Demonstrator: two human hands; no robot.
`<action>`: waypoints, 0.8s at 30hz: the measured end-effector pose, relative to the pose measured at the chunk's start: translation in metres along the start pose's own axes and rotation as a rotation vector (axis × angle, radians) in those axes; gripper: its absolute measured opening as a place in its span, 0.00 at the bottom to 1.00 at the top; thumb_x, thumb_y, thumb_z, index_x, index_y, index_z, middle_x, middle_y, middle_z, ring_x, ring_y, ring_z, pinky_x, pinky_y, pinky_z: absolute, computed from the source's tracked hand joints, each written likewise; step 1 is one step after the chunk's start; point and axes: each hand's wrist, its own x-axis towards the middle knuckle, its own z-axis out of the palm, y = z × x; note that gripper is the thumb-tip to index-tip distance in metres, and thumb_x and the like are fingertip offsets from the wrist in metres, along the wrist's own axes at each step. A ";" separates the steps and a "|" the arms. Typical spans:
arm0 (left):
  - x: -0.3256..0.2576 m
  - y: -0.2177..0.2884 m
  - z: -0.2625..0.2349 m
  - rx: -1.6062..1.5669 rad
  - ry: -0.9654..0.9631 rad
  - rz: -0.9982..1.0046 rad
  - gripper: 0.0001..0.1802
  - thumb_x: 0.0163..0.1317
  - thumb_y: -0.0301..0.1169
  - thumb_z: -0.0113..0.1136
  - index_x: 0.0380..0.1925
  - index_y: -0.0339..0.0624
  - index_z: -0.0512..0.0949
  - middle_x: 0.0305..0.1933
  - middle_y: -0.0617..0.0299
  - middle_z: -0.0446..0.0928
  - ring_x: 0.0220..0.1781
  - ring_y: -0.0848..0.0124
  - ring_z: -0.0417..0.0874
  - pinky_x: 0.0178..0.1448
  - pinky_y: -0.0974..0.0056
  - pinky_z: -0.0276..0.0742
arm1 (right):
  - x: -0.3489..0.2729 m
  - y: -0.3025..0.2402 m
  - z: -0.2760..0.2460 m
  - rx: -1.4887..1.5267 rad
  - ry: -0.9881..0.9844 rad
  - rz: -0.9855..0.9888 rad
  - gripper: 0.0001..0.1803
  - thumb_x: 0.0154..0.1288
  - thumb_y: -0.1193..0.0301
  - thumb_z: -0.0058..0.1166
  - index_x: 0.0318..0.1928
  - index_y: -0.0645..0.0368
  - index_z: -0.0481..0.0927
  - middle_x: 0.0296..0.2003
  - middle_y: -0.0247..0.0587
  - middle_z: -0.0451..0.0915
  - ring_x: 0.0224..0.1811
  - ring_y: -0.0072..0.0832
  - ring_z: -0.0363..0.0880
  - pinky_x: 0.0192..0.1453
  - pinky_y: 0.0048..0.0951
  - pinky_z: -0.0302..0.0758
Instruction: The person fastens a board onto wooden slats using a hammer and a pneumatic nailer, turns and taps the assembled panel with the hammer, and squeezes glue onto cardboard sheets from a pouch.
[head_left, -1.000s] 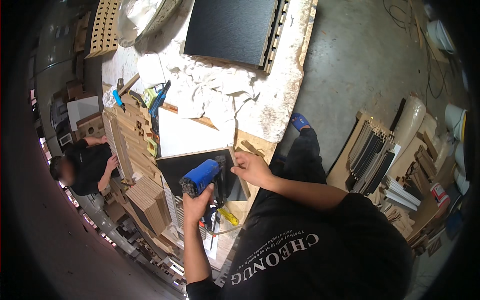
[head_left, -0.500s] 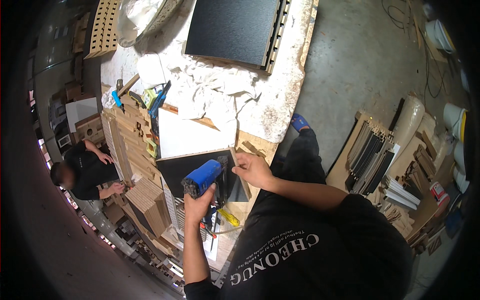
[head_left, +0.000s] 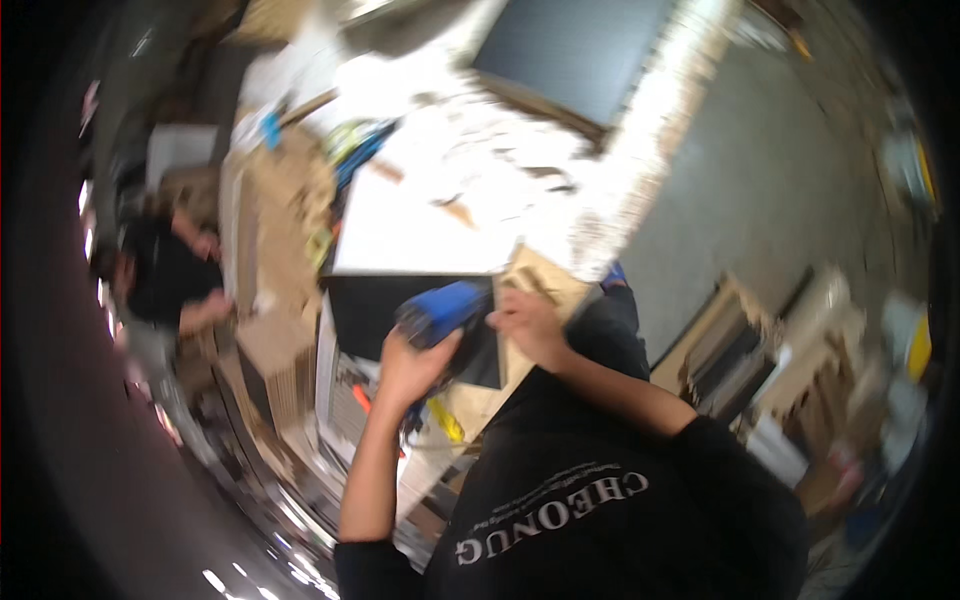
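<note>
My left hand is wrapped round the grip of a blue nail gun, held over a black panel lying on the bench. The gun's dark nose points toward the panel's right part. At the panel's right edge is my right hand, its fingers curled in and closed at the edge, close to the nose; motion blur smears the fingertips. Just below the panel lies a yellow-handled tool. A white sheet lies beyond the panel.
Stacked boards and wood strips lie at the left, where a co-worker in black reaches in. A larger black panel lies at the far end. Cut pieces are stacked at the right, beside the grey floor.
The whole view has turned and blurred, shifting the bench's far end to the right. The nail gun stays in my left hand over the panel, and my right hand stays by its edge.
</note>
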 end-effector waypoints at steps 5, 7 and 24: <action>0.006 0.001 -0.002 -0.086 -0.223 -0.373 0.21 0.48 0.45 0.62 0.32 0.38 0.80 0.30 0.50 0.81 0.36 0.56 0.83 0.41 0.57 0.77 | 0.001 0.017 -0.007 0.269 0.065 0.115 0.14 0.58 0.76 0.57 0.45 0.65 0.72 0.25 0.27 0.73 0.26 0.14 0.68 0.32 0.17 0.68; -0.034 -0.019 -0.014 -0.099 -0.102 -0.293 0.20 0.48 0.45 0.62 0.32 0.38 0.80 0.28 0.50 0.81 0.35 0.56 0.83 0.41 0.57 0.77 | -0.004 0.014 -0.002 0.352 0.037 0.122 0.16 0.59 0.75 0.56 0.47 0.65 0.72 0.24 0.25 0.72 0.25 0.11 0.65 0.30 0.14 0.64; -0.335 -0.537 -0.007 0.128 0.735 -1.006 0.20 0.52 0.33 0.56 0.44 0.34 0.69 0.38 0.41 0.78 0.42 0.45 0.79 0.46 0.47 0.75 | -0.043 -0.059 0.035 0.518 -0.031 0.143 0.24 0.63 0.64 0.52 0.57 0.63 0.67 0.51 0.40 0.73 0.54 0.33 0.71 0.60 0.35 0.66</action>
